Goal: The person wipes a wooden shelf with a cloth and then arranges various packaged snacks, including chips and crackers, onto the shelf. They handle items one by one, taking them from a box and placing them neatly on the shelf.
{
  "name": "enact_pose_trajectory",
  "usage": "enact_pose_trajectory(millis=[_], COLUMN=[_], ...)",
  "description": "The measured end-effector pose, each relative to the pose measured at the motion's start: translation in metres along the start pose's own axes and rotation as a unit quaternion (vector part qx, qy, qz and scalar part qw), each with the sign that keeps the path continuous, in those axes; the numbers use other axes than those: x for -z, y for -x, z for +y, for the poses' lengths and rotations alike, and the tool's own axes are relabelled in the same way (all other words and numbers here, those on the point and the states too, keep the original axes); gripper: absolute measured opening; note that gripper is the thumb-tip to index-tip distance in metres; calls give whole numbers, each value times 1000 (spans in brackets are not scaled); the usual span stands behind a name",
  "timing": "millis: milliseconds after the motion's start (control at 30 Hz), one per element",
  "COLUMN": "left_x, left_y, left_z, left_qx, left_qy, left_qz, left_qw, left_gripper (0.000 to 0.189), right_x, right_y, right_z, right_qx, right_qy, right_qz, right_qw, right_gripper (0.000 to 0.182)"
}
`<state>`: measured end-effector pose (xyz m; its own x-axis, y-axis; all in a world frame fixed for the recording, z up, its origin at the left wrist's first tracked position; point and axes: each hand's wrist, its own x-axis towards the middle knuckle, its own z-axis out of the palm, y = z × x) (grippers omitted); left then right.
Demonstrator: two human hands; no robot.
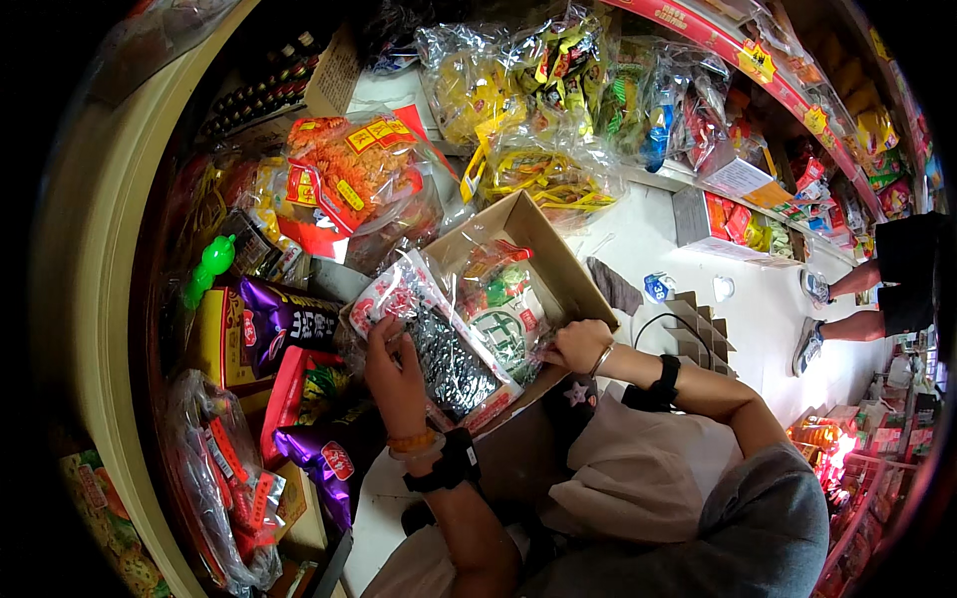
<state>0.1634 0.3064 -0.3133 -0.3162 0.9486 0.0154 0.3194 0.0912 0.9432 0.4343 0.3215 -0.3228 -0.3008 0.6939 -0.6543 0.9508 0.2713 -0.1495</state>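
An open cardboard box (553,254) lies before me, holding a clear plastic food packet (505,314) with green print. A flat packet of dark seaweed-like sheets (452,366) with a red and white border lies slanted over the box's left part. My left hand (395,374) is at this packet's left edge, thumb and fingers near its upper corner; whether they pinch it is unclear. My right hand (579,346) is at the box's right side, its curled fingers on the edge of the clear plastic packet.
Purple snack bags (288,325), a red-orange bag (359,172) and a green plastic toy (217,258) lie to the left. Bagged snacks (553,172) stand beyond the box. Cardboard dividers (699,329) lie on the floor at right. Another person's legs (856,329) are at far right.
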Motion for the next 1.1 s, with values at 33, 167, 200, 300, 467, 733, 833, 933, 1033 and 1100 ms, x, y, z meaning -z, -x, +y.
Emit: enact_pose_trajectory(millis=[33, 167, 200, 300, 467, 733, 833, 933, 1033, 1100], left_x=[-1, 3, 2, 6, 11, 0, -9, -22, -43, -65], left_y=[0, 0, 0, 1, 2, -7, -20, -29, -26, -24], left_z=[-4, 1, 2, 8, 6, 18, 29, 38, 34, 31], left_qx=[-2, -1, -7, -5, -3, -14, -27, -30, 4, 13], left_qy=[7, -16, -16, -44, -42, 22, 57, 147, 365, 442], left_qz=[2, -3, 1, -2, 12, 64, -24, -173, -366, -397], left_qw=[1000, 1000, 1000, 999, 999, 998, 998, 973, 856, 804], left_gripper=[26, 27, 27, 27, 27, 40, 64, 93, 106, 107], right_x=[-4, -12, -17, -24, 15, 121, 140, 152, 163, 166], right_y=[-3, -13, -19, -21, 16, 77, 84, 96, 104, 97], right_z=[2, 13, 15, 16, 0, 14, 34, 53, 64, 79], right_qx=[-3, -17, 10, 35, 161, 252, 284, 279, 254, 208], right_qy=[-28, -173, -225, -412, -550, -560, -583, -620, -701, -749], right_qz=[4, -7, 15, 7, 181, 264, 264, 246, 246, 241], right_qw=[1000, 985, 974, 910, 799, 744, 714, 691, 619, 581], right_gripper=[57, 69, 59, 24, 9, 6, 11, 16, 18, 13])
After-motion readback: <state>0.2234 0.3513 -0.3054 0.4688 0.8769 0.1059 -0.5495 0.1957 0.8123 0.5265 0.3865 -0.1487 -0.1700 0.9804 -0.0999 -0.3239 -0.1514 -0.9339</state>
